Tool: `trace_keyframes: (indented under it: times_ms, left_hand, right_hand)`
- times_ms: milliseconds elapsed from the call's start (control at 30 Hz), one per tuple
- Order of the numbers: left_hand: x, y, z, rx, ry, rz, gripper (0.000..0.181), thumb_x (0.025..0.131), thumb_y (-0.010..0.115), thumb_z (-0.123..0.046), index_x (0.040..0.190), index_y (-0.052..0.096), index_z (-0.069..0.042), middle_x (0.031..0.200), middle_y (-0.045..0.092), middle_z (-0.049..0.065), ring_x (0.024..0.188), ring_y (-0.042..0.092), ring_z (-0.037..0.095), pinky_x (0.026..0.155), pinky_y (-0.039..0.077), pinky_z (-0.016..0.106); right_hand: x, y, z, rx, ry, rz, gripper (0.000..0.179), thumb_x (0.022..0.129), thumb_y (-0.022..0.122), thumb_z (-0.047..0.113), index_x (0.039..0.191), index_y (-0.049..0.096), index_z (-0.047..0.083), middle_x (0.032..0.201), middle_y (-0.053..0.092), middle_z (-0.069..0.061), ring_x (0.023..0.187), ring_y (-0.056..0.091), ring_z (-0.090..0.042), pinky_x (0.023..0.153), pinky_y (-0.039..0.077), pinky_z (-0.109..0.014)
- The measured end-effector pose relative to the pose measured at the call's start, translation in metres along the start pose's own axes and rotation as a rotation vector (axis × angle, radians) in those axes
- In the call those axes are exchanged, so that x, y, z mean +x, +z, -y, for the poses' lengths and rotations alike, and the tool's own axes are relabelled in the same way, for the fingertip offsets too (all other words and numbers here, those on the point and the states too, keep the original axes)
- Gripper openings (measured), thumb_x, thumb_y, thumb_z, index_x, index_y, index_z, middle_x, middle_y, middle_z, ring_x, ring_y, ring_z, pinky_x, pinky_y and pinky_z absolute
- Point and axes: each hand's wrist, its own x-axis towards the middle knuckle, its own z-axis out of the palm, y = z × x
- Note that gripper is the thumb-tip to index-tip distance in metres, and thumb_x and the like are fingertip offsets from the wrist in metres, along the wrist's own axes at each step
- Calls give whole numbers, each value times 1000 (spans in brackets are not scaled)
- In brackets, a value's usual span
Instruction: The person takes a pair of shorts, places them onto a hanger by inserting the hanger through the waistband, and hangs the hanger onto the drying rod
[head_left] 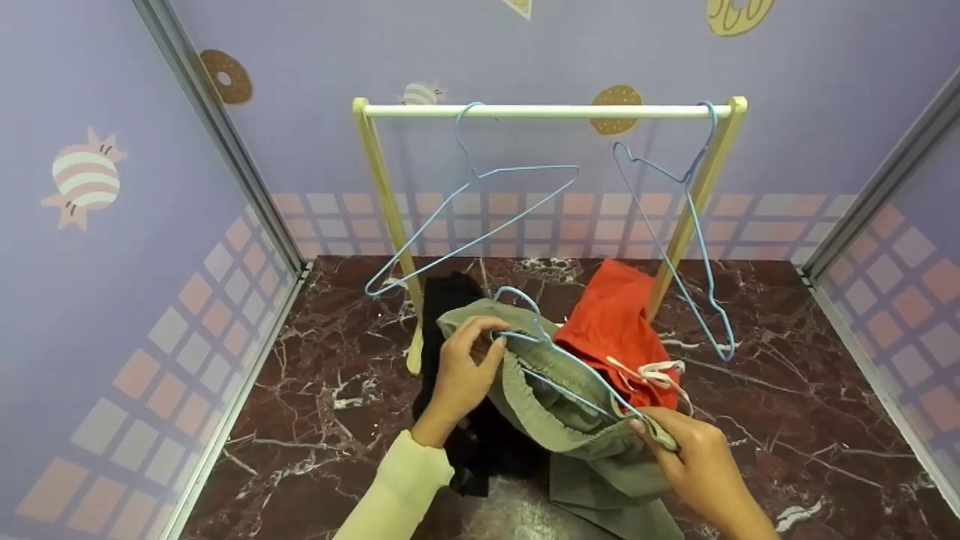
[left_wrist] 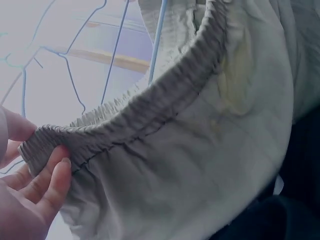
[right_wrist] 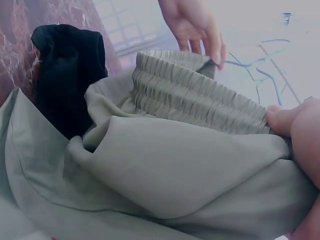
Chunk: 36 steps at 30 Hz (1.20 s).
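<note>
Grey-green pants [head_left: 540, 420] with a gathered elastic waistband [right_wrist: 200, 97] are held up between both hands. A blue wire hanger [head_left: 537, 311] lies inside the waist opening, its hook sticking up above the band. My left hand [head_left: 465, 371] pinches the band and the hanger's left end between thumb and fingers. At the opposite end, my right hand [head_left: 694, 450] grips the waistband corner by the hanger's right tip. In the left wrist view, the left hand [left_wrist: 30, 195] has fingers on both sides of the band. The pants' legs drape down toward the floor.
A clothes rack with a white bar [head_left: 547, 111] stands behind, carrying a left blue hanger [head_left: 476, 241] and a right blue hanger [head_left: 697, 232]. Red shorts [head_left: 611, 322] with a white drawstring and a black garment [head_left: 450, 292] lie on the dark marbled surface [head_left: 300, 420]. Patterned walls enclose it.
</note>
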Motion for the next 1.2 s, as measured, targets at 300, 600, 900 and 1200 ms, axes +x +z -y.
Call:
trace_keyframes:
  times_ms: [300,600,900,1200]
  left_hand:
    - [4,-13,13,113,-53,-35,22,85,60,2,96,71,-14,80,64,1,59,49,11,56,44,28]
    - [5,-16,15,154,-119,-27,18,88,58,0,94,72,-11,71,62,0,53,44,7,56,39,21]
    - [4,-18,15,168,-37,45,22,95,62,-30,113,68,-19,110,69,-2,97,58,16,88,45,36]
    - [-2,-20,21,236,-247,109,34,91,61,-48,109,67,-20,135,52,4,146,23,34,112,19,64]
  right_hand:
    - [1,-14,-6,103,-30,28,32,76,77,-1,100,72,19,93,73,4,86,70,-9,83,45,-8]
    - [2,-12,-9,60,-112,-57,21,73,79,2,90,72,12,81,72,4,71,68,-12,71,49,-15]
    - [-2,-13,-15,53,-116,-144,14,75,80,6,87,73,9,76,71,-1,66,66,-12,67,49,-17]
    - [-8,-13,-17,99,-120,-179,12,76,79,5,86,73,7,75,72,-5,70,67,-9,71,49,-13]
